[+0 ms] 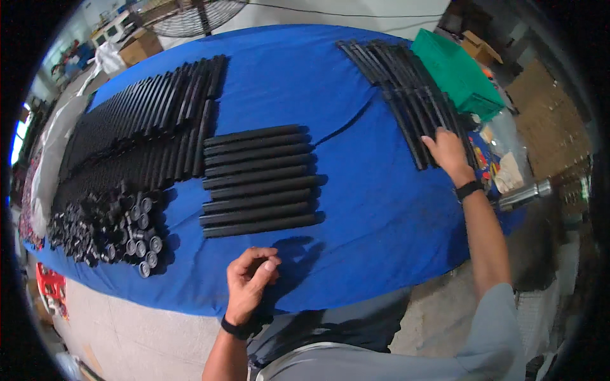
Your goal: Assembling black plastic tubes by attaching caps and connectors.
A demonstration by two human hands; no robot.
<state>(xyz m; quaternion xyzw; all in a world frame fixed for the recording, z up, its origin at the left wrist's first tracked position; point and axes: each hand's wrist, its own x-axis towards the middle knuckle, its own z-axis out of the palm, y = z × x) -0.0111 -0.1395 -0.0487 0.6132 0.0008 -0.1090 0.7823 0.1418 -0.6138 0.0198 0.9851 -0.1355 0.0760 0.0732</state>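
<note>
My left hand (250,282) hovers by the near edge of the blue-covered table, fingers curled in toward the thumb and nothing seen between them. In front of it lies a row of several short black tubes (260,181), set side by side with dark ends to the right. Out to the right, my right hand (449,154) rests on the near end of a group of long black tubes (406,95). Its thumb stands apart from the forefinger; the other fingertips are partly hidden, and no tube is seen lifted.
A big stack of black tubes (140,114) covers the table's left side, with a heap of round black caps (121,235) nearer me. Beyond the right-hand tubes stands a green crate (454,73). A shiny metal cylinder (526,194) juts out at the right edge. A fan (197,18) stands behind.
</note>
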